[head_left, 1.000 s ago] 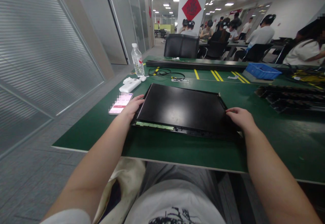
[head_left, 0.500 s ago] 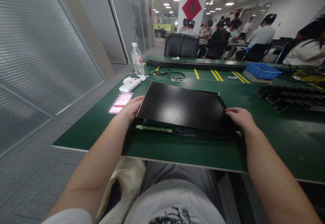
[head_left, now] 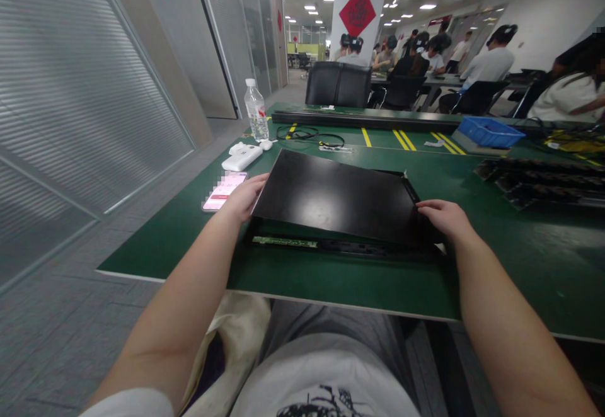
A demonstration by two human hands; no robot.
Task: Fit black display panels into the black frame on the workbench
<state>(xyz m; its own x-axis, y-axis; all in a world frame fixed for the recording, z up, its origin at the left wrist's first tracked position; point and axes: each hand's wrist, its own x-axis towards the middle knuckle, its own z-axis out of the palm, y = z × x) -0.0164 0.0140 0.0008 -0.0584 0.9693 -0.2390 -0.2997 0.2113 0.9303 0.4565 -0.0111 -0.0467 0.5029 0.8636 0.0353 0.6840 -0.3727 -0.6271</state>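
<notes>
A glossy black display panel [head_left: 326,193] lies tilted over a black frame [head_left: 368,248], its left side raised higher than its right. Along the frame's near edge runs a strip of green circuit board [head_left: 285,242]. My left hand [head_left: 248,197] is closed on the panel's left edge, with some fingers hidden behind or under it. At the right edge my right hand [head_left: 442,215] pinches the panel beside the frame's side; the thumb is partly out of sight. A phone [head_left: 225,191] with a lit screen lies just left of my left hand.
On the green table [head_left: 331,285] stand a water bottle [head_left: 256,111] and a white device [head_left: 242,157]. A black cable [head_left: 307,133] is behind the panel. A blue bin [head_left: 490,132] and stacked dark strips [head_left: 543,181] are at the right. A long black bar [head_left: 387,121] spans the back.
Both hands have shifted the panel slightly left. Its left and near side has risen, and the gap above the frame's near edge is wider.
</notes>
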